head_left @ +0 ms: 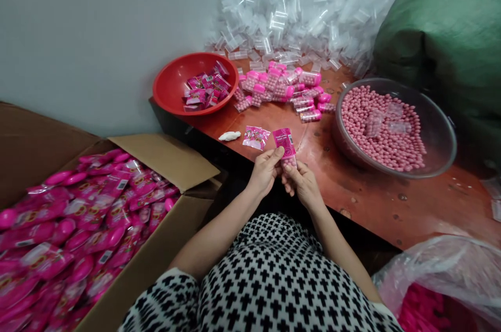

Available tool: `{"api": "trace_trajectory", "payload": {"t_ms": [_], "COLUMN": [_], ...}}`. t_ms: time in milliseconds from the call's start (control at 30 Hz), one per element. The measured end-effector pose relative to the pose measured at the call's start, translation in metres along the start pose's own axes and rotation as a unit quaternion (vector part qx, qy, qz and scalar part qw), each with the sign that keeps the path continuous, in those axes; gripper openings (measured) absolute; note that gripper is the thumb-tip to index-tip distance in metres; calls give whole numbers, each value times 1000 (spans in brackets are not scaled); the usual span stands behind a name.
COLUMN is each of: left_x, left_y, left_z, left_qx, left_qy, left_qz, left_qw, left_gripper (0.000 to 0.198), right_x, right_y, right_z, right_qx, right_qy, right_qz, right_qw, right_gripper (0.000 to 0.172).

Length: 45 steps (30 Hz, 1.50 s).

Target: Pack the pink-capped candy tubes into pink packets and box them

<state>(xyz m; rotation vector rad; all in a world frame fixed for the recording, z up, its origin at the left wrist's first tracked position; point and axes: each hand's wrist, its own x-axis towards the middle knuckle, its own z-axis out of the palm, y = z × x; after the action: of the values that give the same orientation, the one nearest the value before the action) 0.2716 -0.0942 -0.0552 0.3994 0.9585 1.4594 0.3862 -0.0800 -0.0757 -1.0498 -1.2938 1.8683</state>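
My left hand (265, 169) and my right hand (300, 180) meet at the near edge of the red-brown table (376, 201). Together they pinch a small tube of pink candy balls with a pink printed wrapper (285, 143) over its far end. Both hands are closed on it. A second pink wrapper (255, 137) lies flat on the table just left of the held one, with a small white scrap (229, 135) beside it.
A red bowl (172, 84) holds pink wrappers. Filled pink-capped tubes (282, 89) lie behind, before a heap of clear empty tubes (301, 8). A clear bowl (438, 128) holds pink balls. A cardboard box (164, 157) of wrapped packs is at left, a green sack (446, 34) at right.
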Motion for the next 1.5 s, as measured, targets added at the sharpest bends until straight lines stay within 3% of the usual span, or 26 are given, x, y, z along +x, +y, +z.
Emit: {"api": "trace_trajectory", "payload": {"t_ms": [167,400,500,667,900,1100,1300,1500], "left_x": [2,0,3,3,1,2,-2,-3], "left_y": [-1,6,5,0,2,3,-6,-5], "left_z": [2,1,0,5,-8,-8,0,-1], "left_qx": [12,13,12,36,66,4,18,33], "left_qy": [6,-9,3,13,-56,-14,24,2], "left_qz": [0,-43,-44,-42,-70,-43,-39,-61], "left_qw": [1000,999,999,998,994,999,999,998], "left_gripper": [40,36,38,39,36,40,41,39], "right_x": [-2,1,2,-6,-4,-3,-2,-2], "right_y": [-3,-6,-7,-8,-2,-2,2,2], "right_z": [2,9,8,3,1,5,3,0], "right_qx": [-65,-14,-44,-96,-32,-55,-80,-27], "right_qy": [22,16,3,33,23,8,35,15], "right_qz": [-25,-4,-20,-27,-6,-10,-21,10], "right_qw": [997,1000,999,995,999,998,996,999], "right_gripper": [31,30,29,29,32,30,33,33]}}
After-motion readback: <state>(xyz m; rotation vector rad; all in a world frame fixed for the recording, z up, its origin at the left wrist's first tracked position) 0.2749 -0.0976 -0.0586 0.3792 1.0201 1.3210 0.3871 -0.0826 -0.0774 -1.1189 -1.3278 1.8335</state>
